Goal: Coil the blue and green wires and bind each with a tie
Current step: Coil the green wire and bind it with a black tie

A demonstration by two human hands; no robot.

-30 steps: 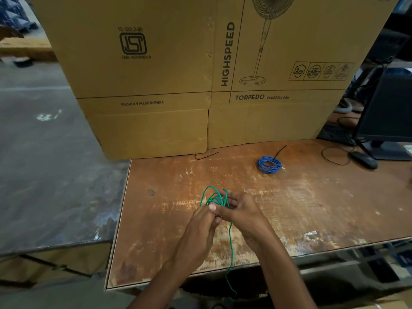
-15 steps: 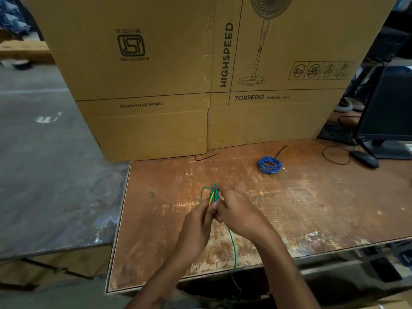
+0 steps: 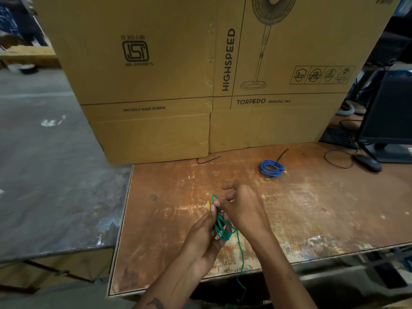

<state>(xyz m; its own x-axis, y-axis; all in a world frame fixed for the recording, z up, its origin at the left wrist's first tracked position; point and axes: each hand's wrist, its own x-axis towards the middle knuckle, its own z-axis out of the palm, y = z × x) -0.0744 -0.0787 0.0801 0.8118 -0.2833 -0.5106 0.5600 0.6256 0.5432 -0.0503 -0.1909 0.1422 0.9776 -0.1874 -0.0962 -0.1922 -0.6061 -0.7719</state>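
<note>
— While we look down over the worn brown worktop (image 3: 312,208), what crowds the back of it?

— We see two big cardboard boxes (image 3: 200,74) standing along the far edge, printed with a pedestal fan drawing. To the right sit a dark monitor (image 3: 390,121), a keyboard (image 3: 336,137) and a black mouse (image 3: 367,162) with its thin cable looping on the scuffed surface. A short black tie (image 3: 208,159) lies just in front of the boxes.

— And the wires?

— We find the blue wire (image 3: 270,168) already wound in a small round coil, lying near the boxes with a black tie (image 3: 282,154) sticking out behind it. The green wire (image 3: 221,226) is bunched in loops above the near part of the worktop, its loose tail hanging past the front edge.

— How do we hold it?

— Our left hand (image 3: 200,239) has its grip curled round the green loops, with a small yellow bit (image 3: 209,205) showing at the fingertips. Our right hand (image 3: 243,208) pinches the top of the same bundle, the other fingers fanned loosely
</note>
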